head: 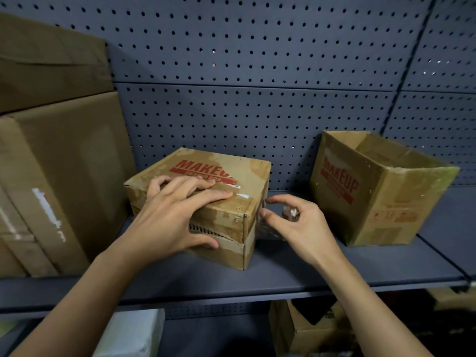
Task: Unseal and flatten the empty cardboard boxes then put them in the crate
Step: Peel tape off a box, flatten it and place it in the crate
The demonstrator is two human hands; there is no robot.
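the small brown cardboard box printed "makeup" in red [247,176] is seen closed on the grey metal shelf [283,274], one corner turned toward the viewer. its top is pressed by the left hand [167,215], with the fingers spread and laid flat and the thumb set down on the front face. just beside the box's right side the right hand [301,228] is held. its thumb and forefinger are slightly apart at the box edge, and the other fingers are curled round what looks like a crumpled wad of clear tape [290,212]. whether a strip is stretched between box and hand cannot be told.

the unsealing is judged to be under way. the box is best pinned firmly while the tape is drawn low along the seam, so that the card is not torn.

a second brown box, already opened [386,197], stands to the right. large plain cartons [59,176] are stacked to the left, and a perforated grey back panel [257,112] lies behind. no crate is in view.
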